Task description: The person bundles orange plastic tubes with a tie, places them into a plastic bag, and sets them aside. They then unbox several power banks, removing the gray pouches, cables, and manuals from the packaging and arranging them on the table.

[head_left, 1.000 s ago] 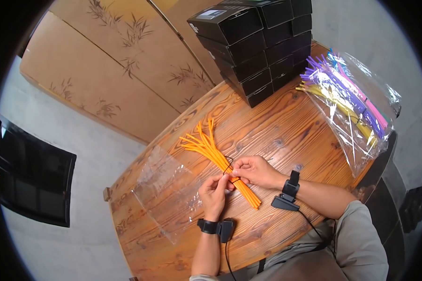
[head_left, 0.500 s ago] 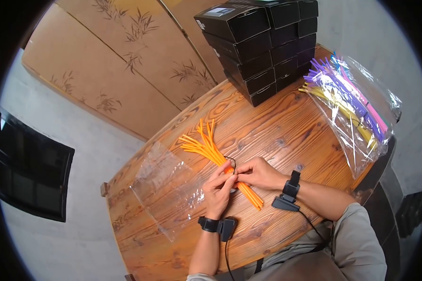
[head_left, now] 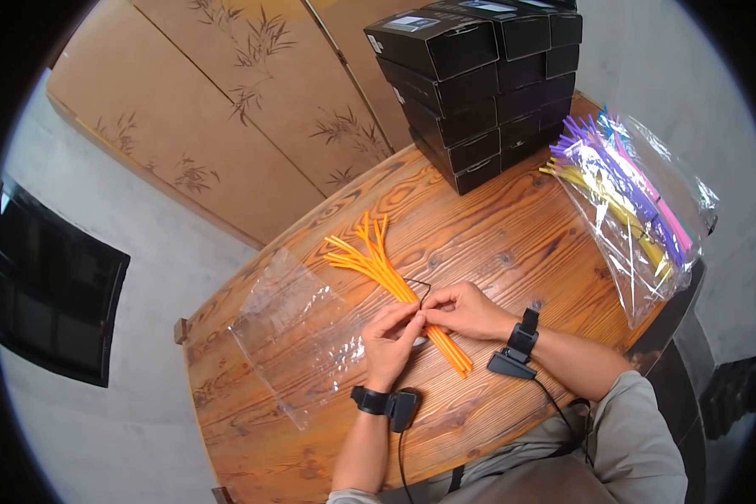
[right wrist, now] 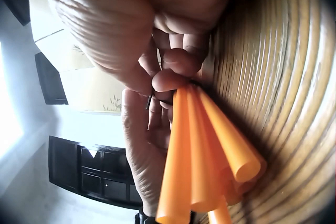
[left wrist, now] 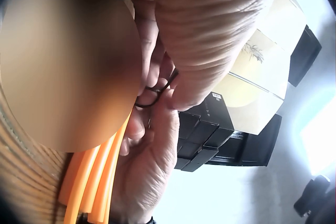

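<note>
A bundle of long, thin orange tubes (head_left: 376,267) lies on the wooden table, its far ends fanned out and its near ends close together. Around its middle runs a thin black tie (head_left: 429,288), part of which stands up in a loop. My left hand (head_left: 386,344) pinches the tie between thumb and fingertips over the bundle. From the other side my right hand (head_left: 469,312) pinches the tie too, fingertips meeting the left ones. The right wrist view shows a short black end (right wrist: 149,101) of it by the fingers. Fingers hide the crossing point.
A clear plastic bag (head_left: 281,336) lies flat left of the bundle. At the right edge, another clear bag (head_left: 617,277) holds purple, pink, yellow and blue bundles. Black boxes (head_left: 475,109) stand stacked at the back. Cables run from both wrist cameras.
My left fingers have shifted up from the bundle's side onto the tie and now meet the right fingertips. The tie's loop has moved a little to the right. The bundle stays nearly in place.
</note>
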`<state>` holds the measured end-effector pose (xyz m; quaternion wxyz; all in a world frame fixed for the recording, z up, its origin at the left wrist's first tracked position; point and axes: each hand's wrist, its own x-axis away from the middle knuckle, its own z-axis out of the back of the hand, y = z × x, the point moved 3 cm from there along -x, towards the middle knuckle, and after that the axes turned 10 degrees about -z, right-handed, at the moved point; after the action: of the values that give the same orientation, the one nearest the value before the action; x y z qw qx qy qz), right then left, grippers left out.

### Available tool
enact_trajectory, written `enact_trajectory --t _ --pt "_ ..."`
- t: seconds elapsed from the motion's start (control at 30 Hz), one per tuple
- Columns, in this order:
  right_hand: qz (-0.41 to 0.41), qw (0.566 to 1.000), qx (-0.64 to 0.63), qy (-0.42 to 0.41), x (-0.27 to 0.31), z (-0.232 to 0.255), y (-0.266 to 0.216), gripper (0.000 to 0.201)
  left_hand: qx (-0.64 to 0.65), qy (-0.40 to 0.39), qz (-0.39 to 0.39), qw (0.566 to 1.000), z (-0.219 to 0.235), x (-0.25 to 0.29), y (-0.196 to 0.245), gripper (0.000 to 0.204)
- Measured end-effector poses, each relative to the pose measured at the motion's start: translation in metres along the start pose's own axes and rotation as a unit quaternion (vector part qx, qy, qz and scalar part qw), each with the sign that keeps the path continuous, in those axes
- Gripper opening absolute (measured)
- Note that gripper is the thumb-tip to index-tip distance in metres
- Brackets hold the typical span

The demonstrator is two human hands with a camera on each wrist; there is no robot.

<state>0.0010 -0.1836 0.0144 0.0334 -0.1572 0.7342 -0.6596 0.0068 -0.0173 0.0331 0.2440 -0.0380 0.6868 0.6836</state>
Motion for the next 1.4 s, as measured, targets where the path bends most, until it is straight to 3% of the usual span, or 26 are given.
enact_trajectory --t 0.13,0.3,0.7,0.9,1.0,1.4 --pt "-0.056 0.998 -0.022 0.005 0.001 0.001 -0.005 0.018 0.039 0.002 0.015 0.999 0.0 0.002 -0.002 0.02" --pt "-0.049 0.999 -0.022 0.003 0.001 0.002 -0.003 0.018 -0.011 -0.01 0.012 1.0 0.007 0.002 -0.005 0.018" --pt "-0.046 0.996 -0.072 0.01 0.002 0.0 -0.005 0.01 0.058 0.002 0.042 0.997 0.002 0.004 -0.007 0.007" --pt "-0.034 0.996 -0.079 0.007 0.002 0.0 -0.005 0.01 0.007 -0.026 0.001 1.0 0.004 0.003 -0.005 0.011" --pt "-0.029 0.996 -0.081 0.004 0.002 0.0 -0.005 0.009 -0.088 -0.071 -0.027 0.993 0.003 -0.001 0.005 0.017" --pt "-0.055 0.995 -0.078 0.013 -0.001 0.003 0.001 0.013 -0.136 -0.071 -0.055 0.987 0.002 -0.002 0.004 0.017"
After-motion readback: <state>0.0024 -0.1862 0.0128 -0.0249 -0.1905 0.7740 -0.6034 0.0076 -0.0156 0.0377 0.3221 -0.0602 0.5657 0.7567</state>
